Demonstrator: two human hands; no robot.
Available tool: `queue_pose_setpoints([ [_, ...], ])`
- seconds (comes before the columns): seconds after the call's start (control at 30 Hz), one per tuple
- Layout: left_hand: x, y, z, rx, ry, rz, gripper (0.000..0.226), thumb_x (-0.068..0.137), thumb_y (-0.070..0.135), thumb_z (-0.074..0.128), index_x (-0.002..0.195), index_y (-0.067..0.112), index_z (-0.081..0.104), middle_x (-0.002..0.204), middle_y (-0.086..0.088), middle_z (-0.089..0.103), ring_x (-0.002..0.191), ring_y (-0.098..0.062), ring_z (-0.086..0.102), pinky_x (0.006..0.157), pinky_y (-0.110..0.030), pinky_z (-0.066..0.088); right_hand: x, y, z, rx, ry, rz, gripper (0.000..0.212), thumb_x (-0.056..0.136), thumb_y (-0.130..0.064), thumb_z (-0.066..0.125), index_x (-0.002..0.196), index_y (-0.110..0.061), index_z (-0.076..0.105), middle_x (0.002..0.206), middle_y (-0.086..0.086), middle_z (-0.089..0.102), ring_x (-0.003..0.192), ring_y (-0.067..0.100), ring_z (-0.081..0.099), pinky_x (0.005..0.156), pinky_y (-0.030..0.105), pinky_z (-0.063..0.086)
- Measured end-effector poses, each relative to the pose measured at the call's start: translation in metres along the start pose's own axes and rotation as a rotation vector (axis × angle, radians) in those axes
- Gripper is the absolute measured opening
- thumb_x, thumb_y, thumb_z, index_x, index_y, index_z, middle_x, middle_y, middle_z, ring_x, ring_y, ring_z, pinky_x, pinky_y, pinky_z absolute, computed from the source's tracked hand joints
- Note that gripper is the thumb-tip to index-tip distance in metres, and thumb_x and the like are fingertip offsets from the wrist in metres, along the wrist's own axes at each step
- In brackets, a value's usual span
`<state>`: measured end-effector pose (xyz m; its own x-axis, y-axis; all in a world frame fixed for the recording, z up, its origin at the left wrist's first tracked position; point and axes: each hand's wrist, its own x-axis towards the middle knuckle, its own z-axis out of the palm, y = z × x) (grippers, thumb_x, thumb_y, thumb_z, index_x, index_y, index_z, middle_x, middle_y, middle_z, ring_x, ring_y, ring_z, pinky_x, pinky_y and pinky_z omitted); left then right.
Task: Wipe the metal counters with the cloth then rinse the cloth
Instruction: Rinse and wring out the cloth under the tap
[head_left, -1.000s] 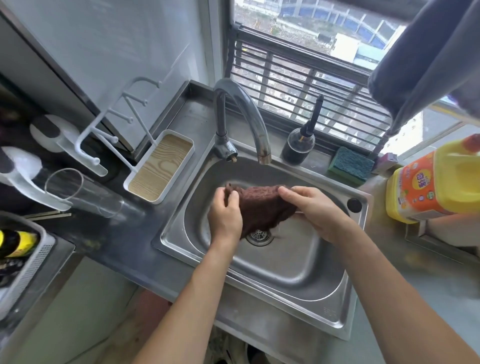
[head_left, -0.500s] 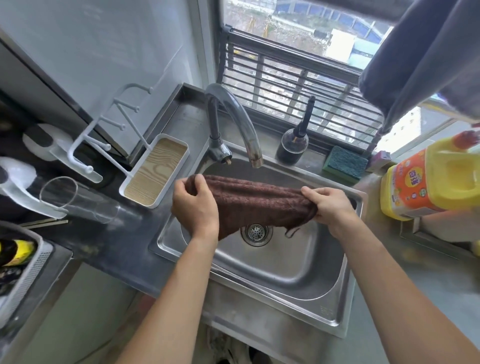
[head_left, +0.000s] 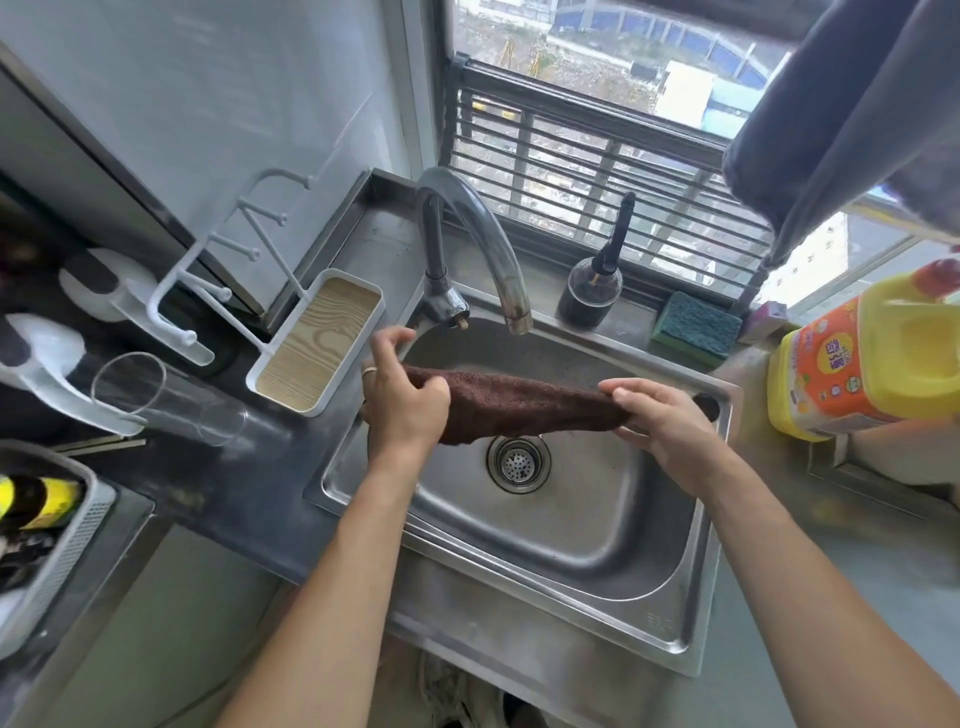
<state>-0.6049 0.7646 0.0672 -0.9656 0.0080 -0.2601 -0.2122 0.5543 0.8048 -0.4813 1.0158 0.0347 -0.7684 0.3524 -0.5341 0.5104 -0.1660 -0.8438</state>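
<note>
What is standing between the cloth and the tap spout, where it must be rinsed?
Nothing visible. Both hands, left hand and right hand, hold the cloth stretched over the sink, just below the tap spout. The gap between is free. No water is visibly running.

The cloth (head_left: 519, 408) is dark brown. The sponge (head_left: 696, 330) is green and teal. The jug (head_left: 872, 358) is yellow with an orange label. The tray (head_left: 317, 343) is white with a wood-grain bottom.
</note>
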Motion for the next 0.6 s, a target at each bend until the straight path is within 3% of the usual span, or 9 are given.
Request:
queue_pose_setpoints([
  [0.07, 0.002, -0.006, 0.002, 0.25, -0.049, 0.013, 0.054, 0.079, -0.002, 0.055, 0.119, 0.035, 0.052, 0.124, -0.008, 0.043, 0.112, -0.03, 0.048, 0.096, -0.035, 0.038, 0.0, 0.002, -0.005, -0.213, 0.002, -0.059, 0.03, 0.089, -0.006, 0.074, 0.116, -0.019, 0.071, 0.105, 0.006, 0.072, 0.094, 0.015, 0.066, 0.089, 0.022, 0.051],
  [0.13, 0.003, -0.01, 0.004, 0.349, 0.0, -0.003, 0.045, 0.082, -0.004, 0.055, 0.115, 0.026, 0.062, 0.125, -0.01, 0.043, 0.115, -0.033, 0.048, 0.098, -0.035, 0.039, 0.005, 0.005, -0.009, -0.44, 0.039, -0.105, 0.04, 0.079, -0.008, 0.083, 0.114, -0.023, 0.072, 0.105, 0.002, 0.072, 0.097, 0.014, 0.067, 0.088, 0.02, 0.05],
  [0.23, 0.003, -0.011, 0.004, 0.332, 0.096, -0.029, 0.032, 0.085, -0.001, 0.055, 0.106, 0.018, 0.071, 0.12, -0.013, 0.05, 0.112, -0.034, 0.051, 0.104, -0.039, 0.041, 0.015, 0.008, -0.015, -0.692, 0.131, -0.189, 0.014, 0.077, -0.028, 0.085, 0.089, -0.034, 0.079, 0.098, 0.002, 0.071, 0.099, 0.018, 0.065, 0.086, 0.031, 0.051],
  [0.33, 0.005, -0.011, 0.003, 0.329, 0.128, -0.038, 0.021, 0.086, 0.014, 0.06, 0.101, 0.015, 0.075, 0.114, -0.016, 0.057, 0.112, -0.032, 0.049, 0.102, -0.041, 0.042, 0.012, 0.002, -0.017, -0.643, 0.242, -0.256, 0.009, 0.084, -0.033, 0.082, 0.078, -0.029, 0.077, 0.102, -0.004, 0.066, 0.1, 0.01, 0.06, 0.089, 0.026, 0.043],
  [0.4, 0.007, -0.01, 0.001, 0.322, 0.095, -0.037, 0.018, 0.086, 0.024, 0.062, 0.093, 0.014, 0.075, 0.109, -0.016, 0.06, 0.11, -0.03, 0.049, 0.096, -0.041, 0.045, 0.009, 0.0, -0.012, -0.514, 0.254, -0.247, 0.013, 0.087, -0.034, 0.079, 0.08, -0.024, 0.074, 0.09, -0.004, 0.07, 0.086, 0.011, 0.063, 0.081, 0.029, 0.048],
  [0.5, 0.002, -0.001, 0.005, 0.279, -0.018, 0.034, 0.017, 0.086, 0.027, 0.062, 0.071, 0.019, 0.062, 0.08, -0.005, 0.064, 0.085, -0.029, 0.059, 0.07, -0.029, 0.041, 0.005, -0.003, 0.005, -0.449, 0.384, -0.227, 0.019, 0.085, -0.033, 0.08, 0.087, -0.021, 0.065, 0.081, -0.007, 0.069, 0.077, 0.009, 0.065, 0.071, 0.023, 0.05],
  [0.6, -0.014, 0.012, 0.022, 0.219, -0.13, 0.12, 0.009, 0.086, 0.025, 0.067, 0.088, 0.017, 0.071, 0.079, -0.001, 0.069, 0.079, -0.025, 0.062, 0.065, -0.025, 0.037, 0.001, -0.009, 0.043, -0.395, 0.391, -0.243, 0.022, 0.084, -0.034, 0.082, 0.091, -0.018, 0.068, 0.083, -0.01, 0.071, 0.08, -0.001, 0.066, 0.076, 0.022, 0.053],
])
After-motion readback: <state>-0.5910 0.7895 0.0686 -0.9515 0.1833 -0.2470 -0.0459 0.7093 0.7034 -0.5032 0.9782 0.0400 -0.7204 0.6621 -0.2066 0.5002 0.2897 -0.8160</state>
